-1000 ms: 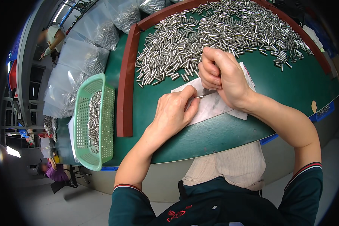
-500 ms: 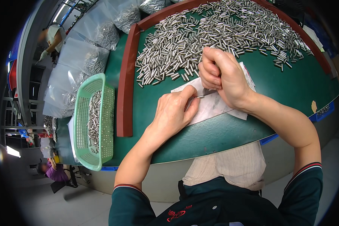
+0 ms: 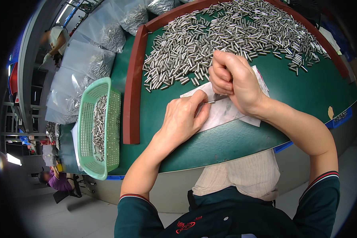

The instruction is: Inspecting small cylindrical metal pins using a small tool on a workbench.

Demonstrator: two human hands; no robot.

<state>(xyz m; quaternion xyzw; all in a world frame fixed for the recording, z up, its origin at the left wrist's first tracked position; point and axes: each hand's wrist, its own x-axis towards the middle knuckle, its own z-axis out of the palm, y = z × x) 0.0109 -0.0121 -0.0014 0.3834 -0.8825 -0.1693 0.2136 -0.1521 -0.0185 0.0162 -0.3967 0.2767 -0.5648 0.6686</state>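
Between the thumb and forefinger of my left hand is a small shiny metal pin, its end sticking out to the right. My right hand is curled into a fist just right of it. From under that fist a thin dark grey sliver points toward the pin; the rest of what the fist holds is hidden. Below both hands lies a smudged white sheet of paper. Beyond them a wide heap of similar metal pins spreads over the green table.
Dark red rails border the heap. Left of them stands a light green plastic basket with pins inside. Clear plastic bags of pins line the far left edge. A blue tray sits at the right edge. Two other people are off at the left.
My hands, the pin and the paper look unmoved. Only the person at the upper left has shifted an arm slightly.
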